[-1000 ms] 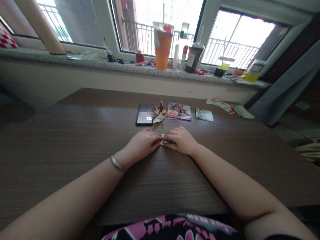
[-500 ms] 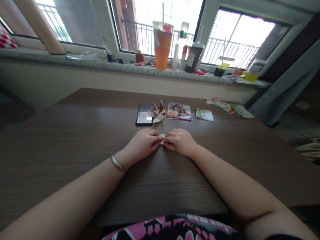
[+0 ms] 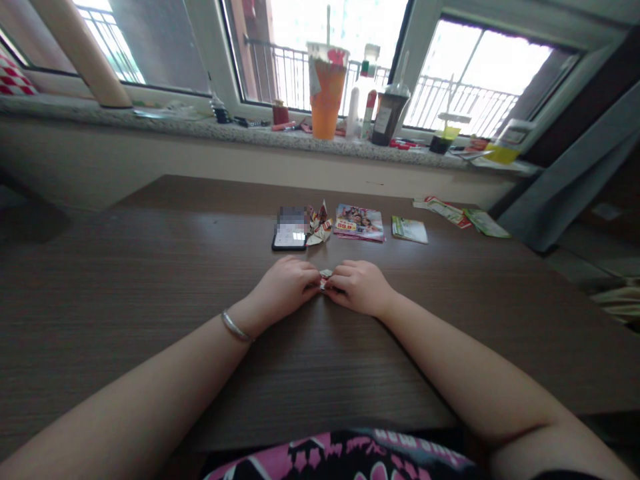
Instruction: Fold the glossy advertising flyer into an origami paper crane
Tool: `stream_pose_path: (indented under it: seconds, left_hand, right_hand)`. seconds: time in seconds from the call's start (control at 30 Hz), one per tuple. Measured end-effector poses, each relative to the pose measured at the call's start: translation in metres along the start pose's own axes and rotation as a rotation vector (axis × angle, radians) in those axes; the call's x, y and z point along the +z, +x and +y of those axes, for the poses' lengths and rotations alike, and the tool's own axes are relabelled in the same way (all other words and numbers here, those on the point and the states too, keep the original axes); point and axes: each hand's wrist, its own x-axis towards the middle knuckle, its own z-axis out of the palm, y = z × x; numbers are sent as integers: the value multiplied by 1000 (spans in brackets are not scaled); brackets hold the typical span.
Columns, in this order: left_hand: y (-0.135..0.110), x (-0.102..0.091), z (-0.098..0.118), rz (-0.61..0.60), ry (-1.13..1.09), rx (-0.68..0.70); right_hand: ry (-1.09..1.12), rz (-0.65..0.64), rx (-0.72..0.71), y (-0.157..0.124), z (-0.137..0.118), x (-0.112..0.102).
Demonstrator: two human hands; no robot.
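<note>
A small folded piece of printed paper [image 3: 325, 274] lies low over the tabletop, mostly covered by my fingers. My left hand [image 3: 290, 283] pinches its left side, and my right hand [image 3: 361, 285] closes on its right side. Both hands rest near the table surface with their fingertips almost meeting. Just beyond them are a smartphone [image 3: 289, 238] with a lit screen and a folded paper shape [image 3: 319, 228] with pointed tips. To the right of that shape sits a stack of printed leaflets [image 3: 359, 223].
On the brown table [image 3: 150, 280], a smaller card stack [image 3: 409, 229] and some paper strips [image 3: 447, 211] lie to the right. The windowsill [image 3: 270, 133] behind holds an orange drink cup [image 3: 327, 93], a dark drink cup [image 3: 387, 117] and several bottles.
My fingers have shifted slightly on the small paper, and a little more of it shows between them. My right hand sits marginally lower. The other things stay in place.
</note>
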Motion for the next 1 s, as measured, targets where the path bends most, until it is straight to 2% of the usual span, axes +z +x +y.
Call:
stream_pose_path:
  seconds: [0.23, 0.4, 0.67, 0.83, 1.0]
  left_hand:
    - [-2, -2, 4, -21, 72, 4]
    - [-1, -3, 7, -35, 89, -27]
    - [-1, -1, 4, -7, -5, -69]
    - [-1, 2, 2, -5, -111, -102]
    - [0, 1, 4, -23, -114, -110]
  right_hand:
    - [6, -82, 99, 4, -6, 0]
    - [97, -104, 181, 6, -7, -1]
    - [256, -115, 135, 2, 3, -2]
    - [354, -62, 206, 3, 1, 5]
    - [344, -80, 283, 6, -2, 3]
